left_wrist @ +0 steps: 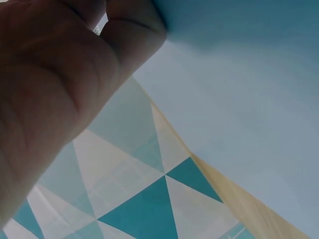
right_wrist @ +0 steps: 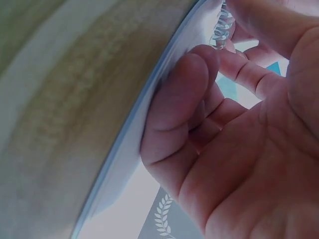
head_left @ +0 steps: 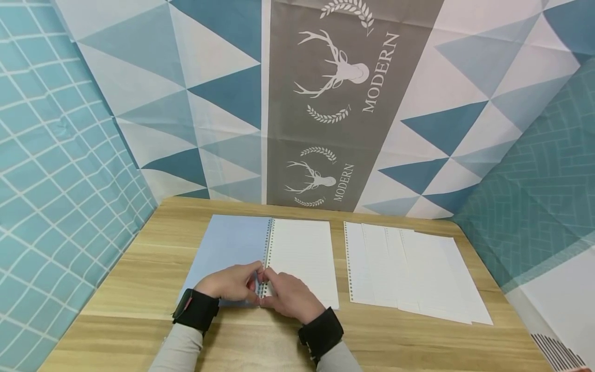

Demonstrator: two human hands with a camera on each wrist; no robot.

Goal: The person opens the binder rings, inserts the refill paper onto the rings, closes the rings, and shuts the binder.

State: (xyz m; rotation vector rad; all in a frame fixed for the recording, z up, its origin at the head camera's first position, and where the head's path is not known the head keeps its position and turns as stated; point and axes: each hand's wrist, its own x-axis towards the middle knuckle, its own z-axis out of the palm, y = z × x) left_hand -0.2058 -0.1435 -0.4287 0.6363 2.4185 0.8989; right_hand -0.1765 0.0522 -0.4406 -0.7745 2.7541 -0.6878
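Observation:
A spiral notebook lies spread on the wooden table, its blue cover (head_left: 234,240) on the left and lined white pages (head_left: 304,248) on the right. Down its middle runs a clear coil binding (head_left: 270,232). At the near end of that coil my left hand (head_left: 232,281) pinches it from the left. My right hand (head_left: 292,294) meets it from the right, fingers curled, thumb and fingertips on the coil. In the right wrist view, coil loops (right_wrist: 222,27) show between the fingertips. The left wrist view shows curled fingers beside the pale blue cover (left_wrist: 234,109); their tips are hidden.
Several loose white sheets (head_left: 376,268) with punched holes lie fanned out and overlapping to the right of the notebook. The wooden table (head_left: 260,341) backs onto a patterned cloth (head_left: 223,113). A black band (head_left: 197,310) wraps each wrist.

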